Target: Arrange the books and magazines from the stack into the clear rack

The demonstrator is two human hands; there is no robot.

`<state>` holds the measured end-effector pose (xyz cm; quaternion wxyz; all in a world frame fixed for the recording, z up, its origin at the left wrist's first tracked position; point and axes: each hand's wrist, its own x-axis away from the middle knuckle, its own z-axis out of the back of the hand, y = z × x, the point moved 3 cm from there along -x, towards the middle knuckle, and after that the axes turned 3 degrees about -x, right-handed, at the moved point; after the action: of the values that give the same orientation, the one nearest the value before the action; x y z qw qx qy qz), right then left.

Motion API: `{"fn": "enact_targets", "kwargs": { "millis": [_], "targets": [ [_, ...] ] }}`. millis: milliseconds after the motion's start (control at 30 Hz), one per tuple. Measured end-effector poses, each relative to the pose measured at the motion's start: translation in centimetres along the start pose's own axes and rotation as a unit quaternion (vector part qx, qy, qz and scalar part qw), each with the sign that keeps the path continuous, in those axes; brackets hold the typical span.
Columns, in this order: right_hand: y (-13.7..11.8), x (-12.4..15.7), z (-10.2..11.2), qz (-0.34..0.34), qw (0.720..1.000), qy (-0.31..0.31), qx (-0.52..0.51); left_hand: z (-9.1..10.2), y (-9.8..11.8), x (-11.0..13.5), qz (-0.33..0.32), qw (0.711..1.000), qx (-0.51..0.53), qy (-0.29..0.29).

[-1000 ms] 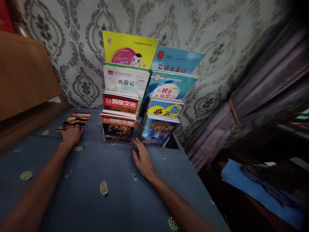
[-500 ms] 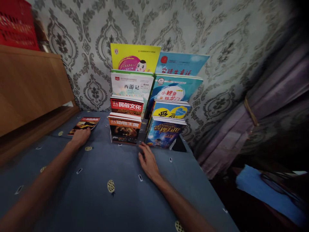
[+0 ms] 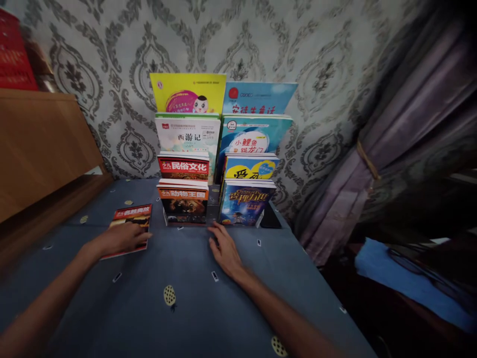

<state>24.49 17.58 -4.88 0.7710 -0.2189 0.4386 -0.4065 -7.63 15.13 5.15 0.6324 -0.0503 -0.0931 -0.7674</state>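
Note:
A thin red and dark book [image 3: 128, 215] lies flat on the blue cloth at the left. Across its cover rests my left hand [image 3: 124, 237], fingers reaching to its right edge and gripping it; the underside of the hand is hidden. My right hand [image 3: 225, 251] is open, thumb and fingers apart, its fingertips at the front of a low book rack [image 3: 213, 219]. Two columns of upright books stand in tiers there. An orange-banded book with a lion [image 3: 185, 204] fronts the left column, a dark blue book [image 3: 244, 204] the right one.
A patterned wall [image 3: 257, 44] rises behind the books. At the left stands a wooden cabinet [image 3: 40, 144] with a red basket [image 3: 15, 54] on top. A black flat object [image 3: 271, 219] lies right of the rack. Beyond the cloth's right edge hang a tied curtain [image 3: 346, 199] and blue fabric [image 3: 395, 276].
My left hand has drawn the red and dark book nearer across the cloth, and the book has turned. My right hand stays by the rack. The view has shifted slightly right.

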Motion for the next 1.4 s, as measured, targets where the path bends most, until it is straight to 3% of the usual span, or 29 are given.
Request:
{"fn": "enact_targets", "kwargs": {
  "millis": [67, 167, 233, 267, 367, 500, 733, 900, 1100, 1200, 1400],
  "targets": [
    [0.0, 0.0, 0.0, 0.0, 1.0, 0.0, 0.001, 0.2, -0.4, -1.0, 0.031, 1.0, -0.001, 0.008],
    [0.0, 0.1, 0.0, 0.001, 1.0, 0.003, 0.005, 0.0, -3.0, -2.9, 0.145, 0.979, -0.072, 0.125],
    [0.0, 0.1, 0.0, 0.002, 1.0, 0.006, 0.009, -1.1, -4.9, -4.2, 0.163, 0.965, -0.106, 0.176],
    [0.1, 0.2, 0.0, 0.003, 1.0, 0.008, 0.012, -1.9, -5.9, -4.8, 0.174, 0.963, -0.098, 0.182],
    [0.0, 0.2, 0.0, 0.012, 1.0, 0.011, 0.017, -4.5, -8.4, -6.2, 0.196, 0.972, -0.032, 0.127],
    [-0.3, 0.2, 0.2, 0.018, 1.0, 0.004, 0.021, -5.8, -9.4, -6.4, 0.205, 0.968, -0.021, 0.141],
    [-0.9, 0.0, 0.4, 0.013, 1.0, 0.0, 0.024, -5.9, -7.6, -4.7, 0.231, 0.96, -0.016, 0.155],
    [-1.0, 0.1, 0.4, 0.021, 0.999, 0.001, 0.03, -5.7, -5.2, -2.7, 0.245, 0.955, -0.053, 0.157],
    [-1.9, 0.4, 0.7, 0.046, 0.999, 0.011, 0.024, -4.2, -1.2, 0.1, 0.246, 0.955, -0.145, 0.078],
    [-2.7, 0.5, 0.9, 0.059, 0.998, 0.003, 0.018, -3.6, 0.8, 1.7, 0.214, 0.956, -0.193, 0.057],
    [-3.6, 0.6, 1.1, 0.076, 0.997, 0.001, 0.008, -5.0, 4.4, 3.7, 0.162, 0.97, -0.181, 0.022]
  ]
}}
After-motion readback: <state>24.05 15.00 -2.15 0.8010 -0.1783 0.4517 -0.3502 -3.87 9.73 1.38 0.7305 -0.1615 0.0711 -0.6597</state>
